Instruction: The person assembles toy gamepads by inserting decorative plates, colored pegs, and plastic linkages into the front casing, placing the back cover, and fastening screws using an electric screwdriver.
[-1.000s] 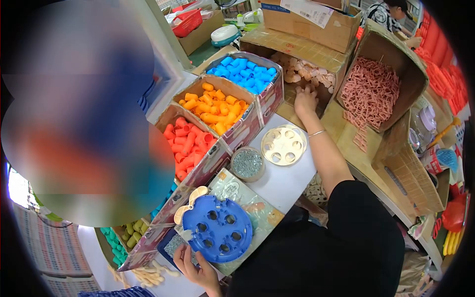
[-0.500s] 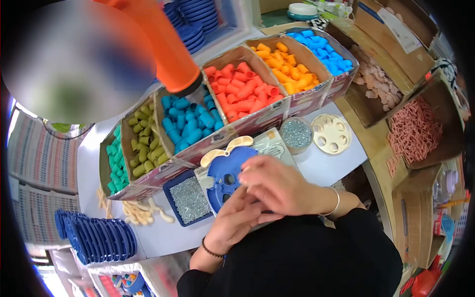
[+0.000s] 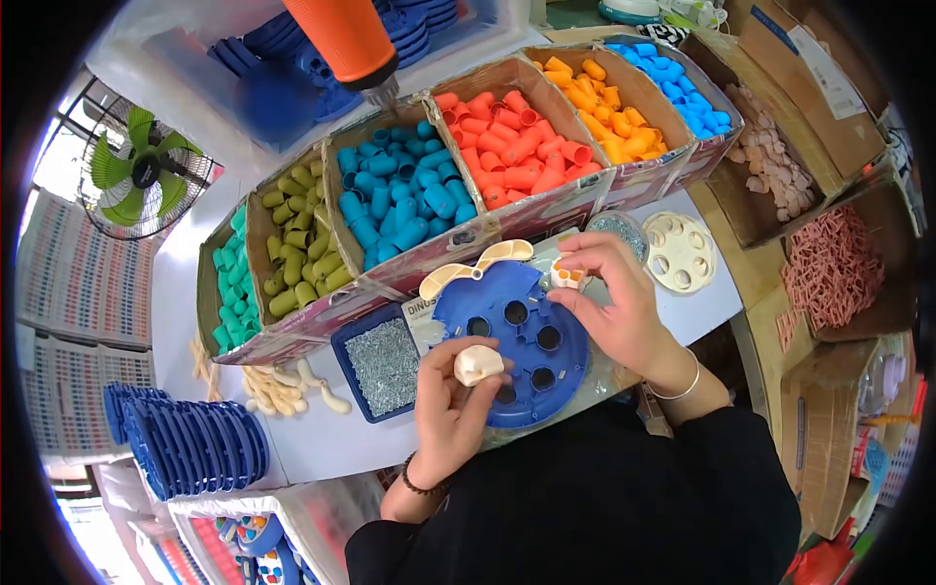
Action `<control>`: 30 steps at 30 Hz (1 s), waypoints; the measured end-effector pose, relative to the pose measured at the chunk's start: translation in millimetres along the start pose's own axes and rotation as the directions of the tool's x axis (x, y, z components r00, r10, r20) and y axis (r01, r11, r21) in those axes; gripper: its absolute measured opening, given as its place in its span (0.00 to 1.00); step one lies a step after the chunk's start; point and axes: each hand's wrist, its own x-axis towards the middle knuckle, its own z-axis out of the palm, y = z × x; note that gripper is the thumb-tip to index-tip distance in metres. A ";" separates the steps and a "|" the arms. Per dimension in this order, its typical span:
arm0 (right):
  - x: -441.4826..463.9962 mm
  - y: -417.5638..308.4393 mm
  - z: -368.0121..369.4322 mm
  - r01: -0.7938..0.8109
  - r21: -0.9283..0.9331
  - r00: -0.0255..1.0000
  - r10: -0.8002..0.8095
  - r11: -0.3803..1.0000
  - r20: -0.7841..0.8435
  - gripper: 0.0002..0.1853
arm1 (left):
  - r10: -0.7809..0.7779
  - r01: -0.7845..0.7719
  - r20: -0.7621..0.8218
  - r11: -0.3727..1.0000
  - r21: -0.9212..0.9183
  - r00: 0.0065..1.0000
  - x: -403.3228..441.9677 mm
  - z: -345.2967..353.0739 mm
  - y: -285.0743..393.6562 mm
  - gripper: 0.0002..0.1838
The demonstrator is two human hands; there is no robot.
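Note:
My left hand (image 3: 444,414) pinches a cream rounded plastic piece (image 3: 478,366) over the near left edge of a blue round plastic base (image 3: 507,341). A small white-and-orange plastic piece (image 3: 567,277) is between the thumb and fingers of my right hand (image 3: 624,307), above the base's right side. Several dark round holes show in the base. At its far edge lies a cream two-lobed part (image 3: 478,270). A printed box or sheet marked "DINOS" (image 3: 421,317) is partly hidden beneath the base.
A divided cardboard bin (image 3: 390,278) holds coloured plastic caps. Above it hangs an orange power screwdriver (image 3: 346,39). A blue tray of screws (image 3: 382,366), stacked blue parts (image 3: 200,439) and a cream holed disc (image 3: 680,253) surround the base. Cardboard boxes (image 3: 829,409) stand at right.
My hands, close together over the base before, have moved apart, each showing a small piece. The base is more exposed. The screwdriver and bins appear shifted as the view has moved.

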 end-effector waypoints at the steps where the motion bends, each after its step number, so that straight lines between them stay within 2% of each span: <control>1: -0.4 4.6 3.8 -0.005 0.001 1.000 0.005 1.000 0.002 0.16 | 0.095 -0.078 -0.065 0.971 0.227 0.993 -0.8 1.3 -2.4 0.23; 2: -0.5 8.1 8.2 0.013 -0.016 1.000 -0.012 1.000 0.015 0.15 | 0.089 -0.073 -0.064 0.971 0.226 0.994 0.7 2.4 -1.3 0.23; 3: -0.4 9.5 10.5 0.033 -0.034 0.999 -0.032 0.999 0.027 0.15 | 0.221 -0.211 0.036 0.849 0.484 0.975 5.1 3.8 1.6 0.24; 4: -0.8 8.6 10.1 0.032 -0.034 0.999 -0.031 0.999 0.027 0.15 | 0.317 -0.341 0.168 0.642 0.686 0.933 8.3 5.1 2.9 0.25; 6: -2.8 5.4 9.3 0.017 -0.058 0.999 -0.014 0.998 0.051 0.15 | 0.324 -0.337 0.145 0.686 0.644 0.935 8.4 7.5 1.1 0.24; 7: -5.4 5.9 9.7 0.016 -0.055 0.998 -0.013 0.998 0.055 0.15 | 0.268 -0.288 0.130 0.724 0.627 0.955 7.7 7.4 1.5 0.24; 9: -10.8 9.6 10.7 -0.049 0.083 0.999 0.048 0.995 0.007 0.17 | 0.210 -0.236 0.116 0.757 0.609 0.971 6.4 7.5 -1.0 0.24; 10: -10.4 11.9 11.4 -0.050 0.084 0.999 0.049 0.995 0.008 0.17 | 0.192 -0.226 0.121 0.791 0.568 0.974 5.3 7.3 -5.4 0.24; 11: -9.1 14.8 11.7 0.049 -0.003 0.997 -0.048 0.999 0.065 0.18 | 0.173 -0.216 0.130 0.823 0.526 0.976 4.7 7.3 -7.9 0.24; 12: -8.8 16.8 11.9 0.150 -0.085 0.982 -0.139 0.985 0.129 0.19 | 0.171 -0.215 0.131 0.823 0.526 0.976 5.1 7.5 -7.3 0.24; 14: -10.5 18.3 13.3 0.155 -0.090 0.981 -0.143 0.984 0.132 0.20 | 0.242 -0.340 0.241 0.724 0.600 0.940 7.7 7.4 -5.4 0.24; 16: -10.9 17.5 12.3 0.162 -0.094 0.979 -0.149 0.982 0.138 0.21 | 0.266 -0.378 0.270 0.700 0.606 0.925 9.6 6.5 -6.0 0.24; 18: -9.4 13.1 7.7 0.252 -0.285 0.963 -0.209 0.925 0.171 0.20 | 0.288 -0.413 0.297 0.674 0.612 0.910 11.2 4.7 -6.8 0.24; 20: -9.8 11.4 5.9 0.244 -0.317 0.966 -0.201 0.916 0.163 0.21 | 0.258 -0.448 0.379 0.669 0.593 0.889 12.4 2.6 -7.7 0.25; 25: -9.1 10.4 2.8 0.212 -0.365 0.976 -0.178 0.907 0.123 0.20 | 0.280 -0.473 0.394 0.660 0.583 0.876 15.8 4.5 -7.9 0.25; 27: -9.8 15.6 0.0 0.091 -0.298 0.987 -0.046 0.950 0.154 0.18 | 0.277 -0.476 0.400 0.659 0.583 0.873 15.2 5.7 -8.2 0.25; 30: -14.4 21.7 2.0 0.079 -0.252 0.985 -0.038 0.965 0.166 0.17 | 0.307 -0.484 0.382 0.661 0.573 0.872 15.1 6.6 -9.5 0.24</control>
